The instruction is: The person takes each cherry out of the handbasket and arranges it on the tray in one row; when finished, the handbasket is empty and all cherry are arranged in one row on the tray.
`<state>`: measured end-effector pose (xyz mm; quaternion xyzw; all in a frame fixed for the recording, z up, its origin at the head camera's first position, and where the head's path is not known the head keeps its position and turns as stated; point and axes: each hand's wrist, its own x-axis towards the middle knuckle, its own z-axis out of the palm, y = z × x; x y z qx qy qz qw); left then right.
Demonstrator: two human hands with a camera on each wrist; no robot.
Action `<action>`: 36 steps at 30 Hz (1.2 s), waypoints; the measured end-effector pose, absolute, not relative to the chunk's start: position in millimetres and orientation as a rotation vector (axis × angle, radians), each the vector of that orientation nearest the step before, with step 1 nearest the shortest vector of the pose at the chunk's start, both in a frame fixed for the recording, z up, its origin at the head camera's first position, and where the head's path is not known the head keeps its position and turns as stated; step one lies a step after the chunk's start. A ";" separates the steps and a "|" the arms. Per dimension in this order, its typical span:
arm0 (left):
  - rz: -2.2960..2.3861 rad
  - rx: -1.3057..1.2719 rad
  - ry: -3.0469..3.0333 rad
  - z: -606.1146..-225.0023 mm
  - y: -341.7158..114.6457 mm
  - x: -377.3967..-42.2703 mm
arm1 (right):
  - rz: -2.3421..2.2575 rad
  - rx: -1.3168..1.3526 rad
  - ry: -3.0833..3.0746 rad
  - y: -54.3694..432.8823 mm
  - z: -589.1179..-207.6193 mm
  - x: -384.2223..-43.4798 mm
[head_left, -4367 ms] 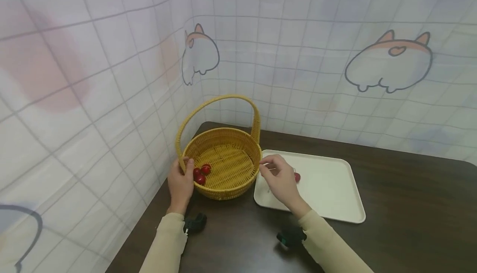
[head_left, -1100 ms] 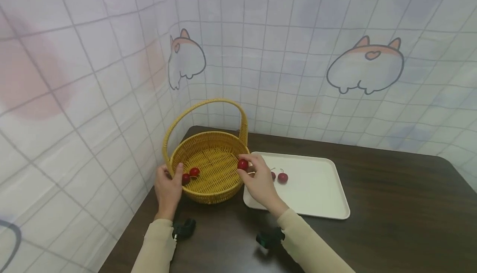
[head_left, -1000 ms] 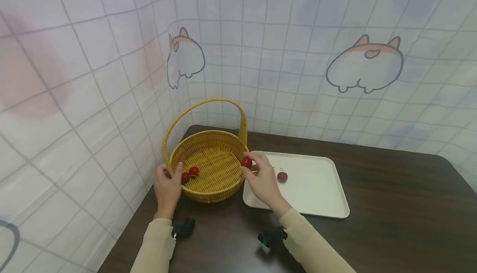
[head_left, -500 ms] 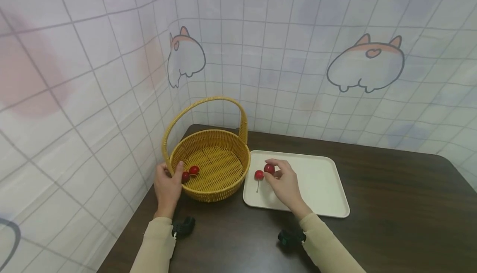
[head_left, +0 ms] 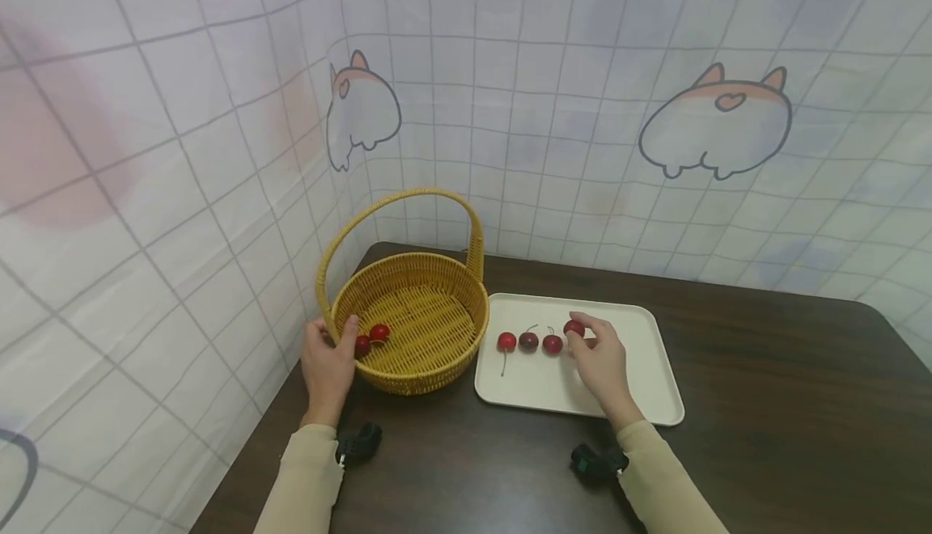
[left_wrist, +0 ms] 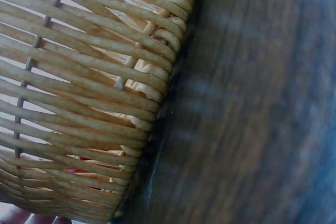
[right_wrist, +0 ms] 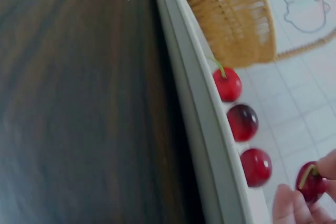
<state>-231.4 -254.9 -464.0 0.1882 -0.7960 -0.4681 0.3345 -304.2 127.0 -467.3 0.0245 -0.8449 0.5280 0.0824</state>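
Red cherry [head_left: 574,328] now farther right

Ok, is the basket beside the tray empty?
No, the head view shows two cherries inside the basket, near the side where the left hand holds its rim.
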 end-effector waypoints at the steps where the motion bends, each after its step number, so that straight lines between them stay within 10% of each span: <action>1: -1.219 0.491 -2.075 -464.1 -254.8 -231.4 | 1.573 0.063 -2.545 129.4 -468.0 -305.6; 36: -1.219 0.504 -2.084 -464.1 -254.3 -232.5 | 1.515 0.055 -2.844 160.3 -478.8 -318.8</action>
